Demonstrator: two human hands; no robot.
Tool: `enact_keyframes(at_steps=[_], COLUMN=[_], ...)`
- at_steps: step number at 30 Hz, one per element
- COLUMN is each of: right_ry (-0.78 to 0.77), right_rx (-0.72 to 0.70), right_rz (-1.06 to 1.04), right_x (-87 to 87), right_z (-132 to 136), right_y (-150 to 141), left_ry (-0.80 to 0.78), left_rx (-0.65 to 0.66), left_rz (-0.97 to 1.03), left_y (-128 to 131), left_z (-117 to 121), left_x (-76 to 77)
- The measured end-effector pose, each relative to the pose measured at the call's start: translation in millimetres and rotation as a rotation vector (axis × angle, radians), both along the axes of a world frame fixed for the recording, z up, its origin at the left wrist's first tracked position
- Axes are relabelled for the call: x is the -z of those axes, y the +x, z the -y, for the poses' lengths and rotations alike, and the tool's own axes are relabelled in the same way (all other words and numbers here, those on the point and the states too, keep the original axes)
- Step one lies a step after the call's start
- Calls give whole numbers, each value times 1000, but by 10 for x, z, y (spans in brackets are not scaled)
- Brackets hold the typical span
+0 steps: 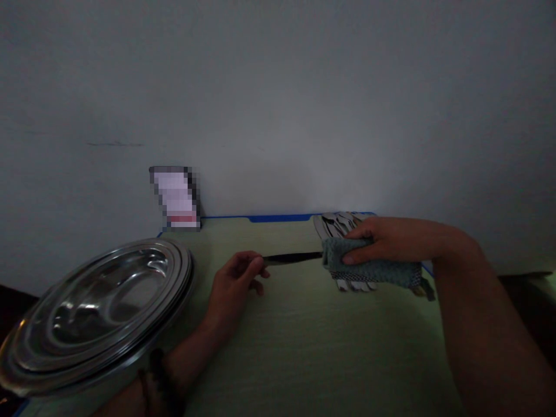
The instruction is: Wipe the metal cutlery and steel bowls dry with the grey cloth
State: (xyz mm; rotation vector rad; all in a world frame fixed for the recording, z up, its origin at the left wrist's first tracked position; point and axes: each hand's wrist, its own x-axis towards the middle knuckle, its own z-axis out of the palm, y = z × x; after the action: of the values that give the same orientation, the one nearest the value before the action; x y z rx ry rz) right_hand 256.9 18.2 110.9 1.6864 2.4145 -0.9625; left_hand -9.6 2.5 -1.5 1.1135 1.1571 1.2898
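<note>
My left hand (237,281) pinches the end of a long, dark piece of cutlery (292,258), likely a knife or a spoon handle, held level above the pale green tabletop (304,341). My right hand (382,240) is closed round a grey-green cloth (373,267) that is folded over the other end of the cutlery, hiding that end. Just behind and under the cloth lies a pile of several metal spoons (337,225).
A stack of round steel compartment plates (98,310) stands tilted at the near left. A small blurred-out card (176,197) leans on the white wall at the back. Blue tape (278,218) marks the table's far edge.
</note>
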Motion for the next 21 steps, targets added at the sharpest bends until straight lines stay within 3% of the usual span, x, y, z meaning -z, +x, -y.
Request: enact_keyframes(at_steps=[9, 21], right_ry=[-4, -4], right_rx=[46, -15], right_rz=[5, 32], right_x=[-34, -52], right_z=[35, 24], right_y=[13, -13], left_ry=[-107, -137], left_rx=[59, 227], left_rz=[105, 14], left_y=[-18, -3], left_z=[-30, -24], left_x=[34, 31])
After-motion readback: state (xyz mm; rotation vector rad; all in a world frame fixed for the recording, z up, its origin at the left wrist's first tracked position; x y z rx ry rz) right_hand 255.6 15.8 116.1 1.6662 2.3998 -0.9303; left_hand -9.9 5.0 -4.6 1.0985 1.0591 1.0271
